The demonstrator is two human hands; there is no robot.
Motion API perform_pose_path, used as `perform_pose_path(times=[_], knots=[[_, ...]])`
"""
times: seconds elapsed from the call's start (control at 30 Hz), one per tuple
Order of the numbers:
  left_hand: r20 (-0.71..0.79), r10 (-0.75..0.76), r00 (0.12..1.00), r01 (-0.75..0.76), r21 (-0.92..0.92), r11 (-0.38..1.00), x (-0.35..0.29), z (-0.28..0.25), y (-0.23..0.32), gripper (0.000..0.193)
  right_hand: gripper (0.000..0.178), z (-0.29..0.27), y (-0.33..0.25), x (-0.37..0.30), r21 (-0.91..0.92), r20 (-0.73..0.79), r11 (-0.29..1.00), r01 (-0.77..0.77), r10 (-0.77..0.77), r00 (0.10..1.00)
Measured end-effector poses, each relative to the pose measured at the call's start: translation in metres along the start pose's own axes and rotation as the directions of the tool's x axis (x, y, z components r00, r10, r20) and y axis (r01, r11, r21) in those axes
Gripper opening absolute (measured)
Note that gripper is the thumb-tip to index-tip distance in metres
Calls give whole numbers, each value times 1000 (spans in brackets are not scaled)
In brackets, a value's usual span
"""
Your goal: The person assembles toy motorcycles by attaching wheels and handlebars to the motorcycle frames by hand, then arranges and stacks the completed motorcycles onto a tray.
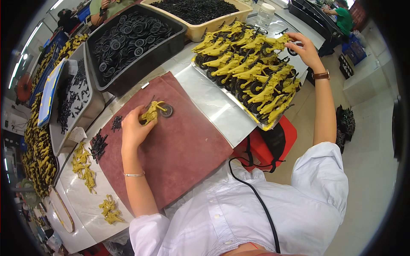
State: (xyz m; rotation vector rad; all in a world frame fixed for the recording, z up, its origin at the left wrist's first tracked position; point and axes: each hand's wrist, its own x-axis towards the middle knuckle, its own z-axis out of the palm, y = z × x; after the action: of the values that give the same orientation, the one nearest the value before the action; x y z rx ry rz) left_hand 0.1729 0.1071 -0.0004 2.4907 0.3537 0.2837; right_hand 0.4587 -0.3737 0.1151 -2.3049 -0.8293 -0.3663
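Observation:
Over the dark red mat [188, 149], my left hand [136, 130] is closed on a yellow toy motorcycle [150, 113] with one black wheel showing at its right end. My fingers hide part of its body. At the far right, my right hand [304, 48] grips another yellow toy motorcycle [279, 42] at the corner of a shallow tray [232, 106]. Packed rows of yellow toy motorcycles [252, 70] with black wheels fill that tray. Small black parts [99, 146] lie in a pile by the mat's left edge, close to my left forearm.
A black bin of toy wheels [143, 64] stands behind the mat, beside a cream bin of black parts [200, 34]. Left of them is a grey bin [87, 111]. Loose yellow pieces [83, 166] lie at the left. A clear jar [265, 15] stands behind the tray. Other people work farther back.

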Motion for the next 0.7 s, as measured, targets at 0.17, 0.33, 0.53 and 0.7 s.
perform_pose_path(times=[0.17,0.33,0.53,0.7], knots=[[-41,71,997,-70,37,997,-4,4,7,53,38,3,30,-2,-10,296,995,-96,95,951],[-91,88,992,-90,-20,996,-5,4,9,51,35,12,15,2,-48,374,998,-47,61,926],[-85,35,996,-53,-220,974,0,1,24,47,34,9,18,-6,199,259,963,-182,128,957],[-59,69,996,-90,-531,842,12,6,55,51,33,12,-11,-43,159,-172,987,-1,29,985]])
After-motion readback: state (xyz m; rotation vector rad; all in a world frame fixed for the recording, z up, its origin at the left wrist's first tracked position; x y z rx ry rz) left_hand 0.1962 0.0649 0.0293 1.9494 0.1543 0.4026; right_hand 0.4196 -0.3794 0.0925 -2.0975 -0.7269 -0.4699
